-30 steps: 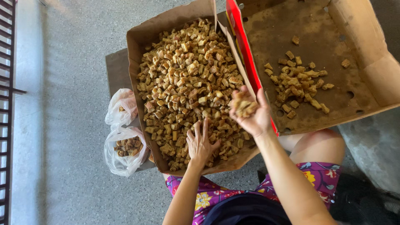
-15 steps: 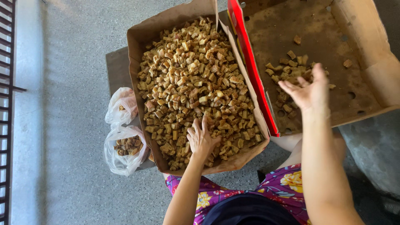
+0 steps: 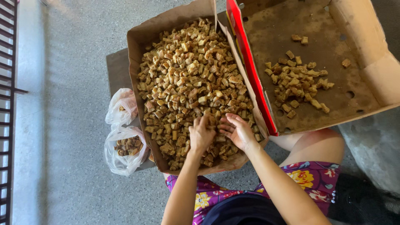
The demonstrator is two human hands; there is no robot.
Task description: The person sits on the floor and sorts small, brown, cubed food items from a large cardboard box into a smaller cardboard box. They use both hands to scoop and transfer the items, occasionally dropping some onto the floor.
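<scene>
Both hands rest in the near end of the full box (image 3: 137, 54) of brown chunks (image 3: 191, 83); the left hand (image 3: 201, 135) cups downward, fingers curled into them; the right hand (image 3: 239, 131), fingers loosely spread, lies nearer the sparse box (image 3: 366, 37) to the right.

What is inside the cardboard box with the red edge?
The box with the red edge holds a small pile of brown chunks and a few strays on its stained floor. Nothing covers them.
</scene>
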